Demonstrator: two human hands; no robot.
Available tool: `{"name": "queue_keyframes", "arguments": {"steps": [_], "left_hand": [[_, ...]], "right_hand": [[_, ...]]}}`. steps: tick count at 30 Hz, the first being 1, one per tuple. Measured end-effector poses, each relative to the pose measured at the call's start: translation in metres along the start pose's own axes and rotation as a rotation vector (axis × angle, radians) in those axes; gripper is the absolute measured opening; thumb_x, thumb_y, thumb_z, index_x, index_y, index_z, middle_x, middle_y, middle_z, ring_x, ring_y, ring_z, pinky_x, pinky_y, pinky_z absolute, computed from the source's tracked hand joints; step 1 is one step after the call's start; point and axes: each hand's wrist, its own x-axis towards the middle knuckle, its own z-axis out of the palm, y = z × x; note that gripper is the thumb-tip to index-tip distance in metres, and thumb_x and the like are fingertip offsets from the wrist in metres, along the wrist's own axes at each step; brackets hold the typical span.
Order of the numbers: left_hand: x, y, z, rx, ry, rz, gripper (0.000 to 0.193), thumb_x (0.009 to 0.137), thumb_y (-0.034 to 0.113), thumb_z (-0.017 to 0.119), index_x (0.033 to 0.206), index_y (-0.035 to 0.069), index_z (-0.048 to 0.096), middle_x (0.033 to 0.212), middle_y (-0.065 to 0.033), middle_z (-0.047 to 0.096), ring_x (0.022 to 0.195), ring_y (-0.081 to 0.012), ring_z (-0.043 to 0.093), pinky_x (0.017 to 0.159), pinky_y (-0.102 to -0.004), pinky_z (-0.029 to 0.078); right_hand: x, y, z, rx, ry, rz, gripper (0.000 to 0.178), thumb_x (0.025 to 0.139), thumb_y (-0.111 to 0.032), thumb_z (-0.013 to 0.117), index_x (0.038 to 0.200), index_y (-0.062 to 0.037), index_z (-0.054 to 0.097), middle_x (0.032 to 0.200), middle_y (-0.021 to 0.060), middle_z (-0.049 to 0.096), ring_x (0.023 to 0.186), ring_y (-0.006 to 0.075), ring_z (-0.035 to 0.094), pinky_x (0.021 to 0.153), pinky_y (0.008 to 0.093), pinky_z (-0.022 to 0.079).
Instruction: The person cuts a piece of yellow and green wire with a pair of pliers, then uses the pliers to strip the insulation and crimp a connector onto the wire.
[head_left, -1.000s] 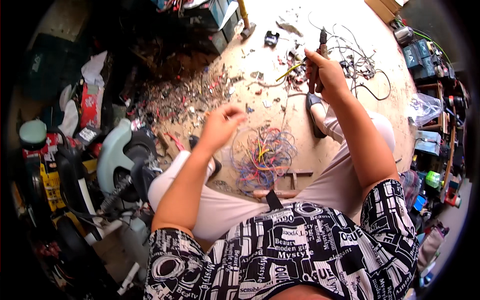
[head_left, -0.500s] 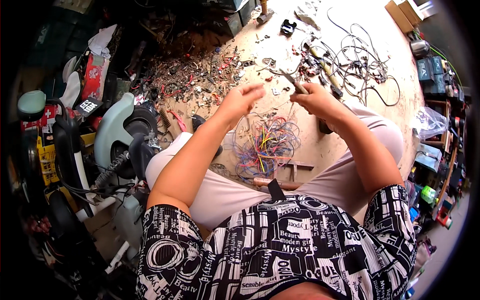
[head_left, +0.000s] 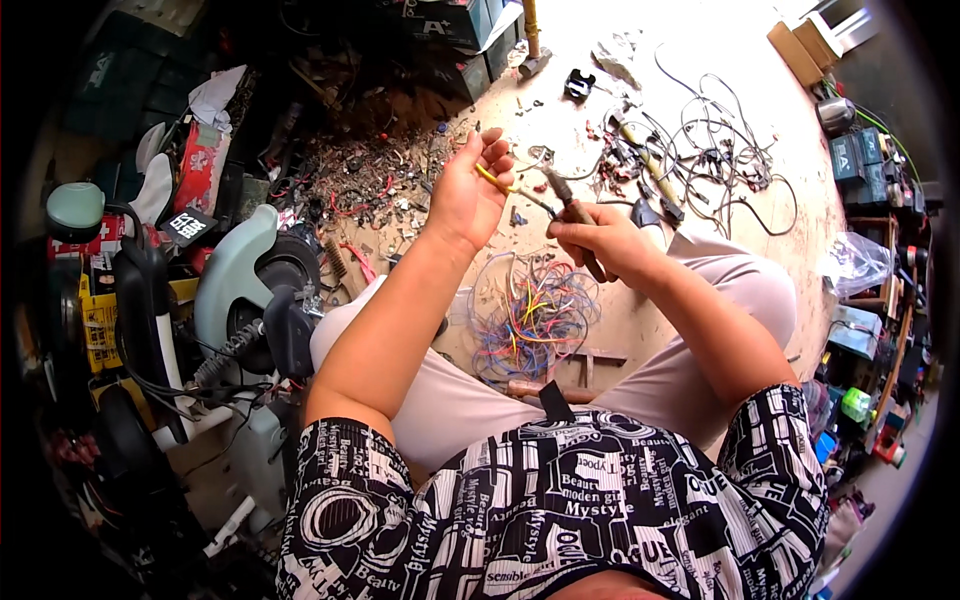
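Observation:
My left hand [head_left: 470,192] is turned palm up, its fingers curled around a short yellow wire [head_left: 494,180]. The wire's right end points toward my right hand [head_left: 605,242]. That hand is closed on a worn, brown-handled hand tool [head_left: 571,203], and the tool's narrow metal end points up and left. A thin dark piece beside it reaches toward the wire; I cannot tell whether they touch or exactly what kind of tool this is. Below both hands, a tangle of coloured wires [head_left: 530,315] lies on the floor between my legs.
Small scrap pieces [head_left: 385,170] cover the floor at the far left. Black cables [head_left: 735,150] lie coiled at the far right, near a hammer [head_left: 535,62] farther back. A grey-green scooter-like machine [head_left: 232,290] stands close on my left. Metal bars [head_left: 590,360] lie in front of me.
My left hand has turned palm up and shifted slightly left; a yellow wire now shows in it. My right hand has moved left and lower with the tool, which now points more upright.

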Motion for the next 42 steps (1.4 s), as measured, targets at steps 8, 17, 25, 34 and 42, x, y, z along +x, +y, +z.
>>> {"name": "queue_keyframes", "arguments": {"steps": [8,17,25,34,42], "left_hand": [[-0.018,-0.014,0.008,0.056,-0.058,-0.051,0.031,0.099,0.026,0.045,0.117,0.002,0.048,0.114,-0.0126,0.058,0.103,-0.0218,0.058,0.094,-0.0354,0.047],[-0.026,-0.03,0.001,0.381,-0.106,-0.054,0.011,0.095,0.016,0.054,0.102,0.009,0.059,0.1,-0.006,0.067,0.092,-0.0154,0.065,0.082,-0.03,0.052],[-0.032,-0.016,0.003,0.624,-0.116,0.053,0.019,0.09,0.01,0.061,0.106,0.0,0.059,0.094,-0.0088,0.068,0.08,-0.0157,0.067,0.069,-0.0238,0.055],[-0.035,-0.018,0.004,0.645,-0.094,0.071,0.021,0.088,0.009,0.064,0.105,-0.003,0.06,0.093,-0.0098,0.068,0.079,-0.0157,0.068,0.068,-0.0234,0.054],[-0.033,-0.018,0.002,0.686,-0.094,0.078,0.021,0.087,0.008,0.065,0.104,-0.003,0.061,0.091,-0.0095,0.068,0.077,-0.0145,0.067,0.066,-0.0229,0.053]], "right_hand": [[0.001,-0.003,-0.008,0.197,0.135,-0.069,0.015,0.09,-0.02,0.058,0.084,-0.0063,0.057,0.063,-0.0029,0.051,0.054,0.0058,0.045,0.052,0.0221,0.037],[-0.003,-0.013,0.002,-0.004,0.138,-0.09,0.018,0.09,-0.024,0.059,0.082,-0.0086,0.056,0.066,-0.0021,0.052,0.057,0.0052,0.047,0.053,0.0221,0.038],[-0.007,-0.009,-0.01,-0.818,0.377,-0.314,0.032,0.085,-0.033,0.061,0.083,-0.001,0.057,0.082,0.0176,0.056,0.08,0.0357,0.057,0.071,0.0429,0.045],[-0.014,-0.01,-0.008,-0.909,0.395,-0.272,0.03,0.086,-0.033,0.059,0.091,-0.0034,0.06,0.089,0.0166,0.057,0.082,0.0341,0.059,0.073,0.0431,0.048],[-0.015,-0.01,-0.008,-0.942,0.406,-0.286,0.03,0.086,-0.033,0.059,0.093,-0.0038,0.06,0.088,0.0157,0.058,0.081,0.034,0.06,0.073,0.0432,0.048]]}}
